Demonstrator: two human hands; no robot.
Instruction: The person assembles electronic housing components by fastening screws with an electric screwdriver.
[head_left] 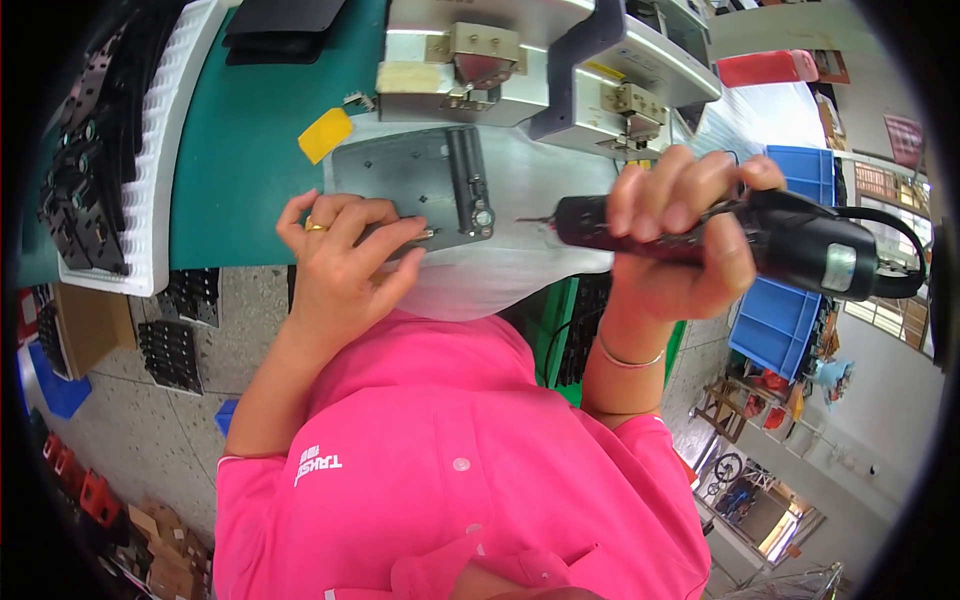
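Note:
My right hand (680,215) is wrapped round a black electric screwdriver (820,250) with a cable at its back end. Its thin bit points left, a short gap away from a dark grey flat panel (395,180). This panel lies on a translucent sheet and has a black cylindrical bar (466,175) along its right side. Over the panel's near edge bends my left hand (350,240), with a ring on one finger. Its index finger and thumb close about a small metal part (429,234), whose exact kind I cannot make out.
Beyond the panel stand metal fixtures with clamp blocks (485,55) and a grey bracket (570,75). A yellow piece (325,135) lies on the green mat (225,180). At left, a white tray (150,200) holds black parts. Blue crates (775,325) are at right.

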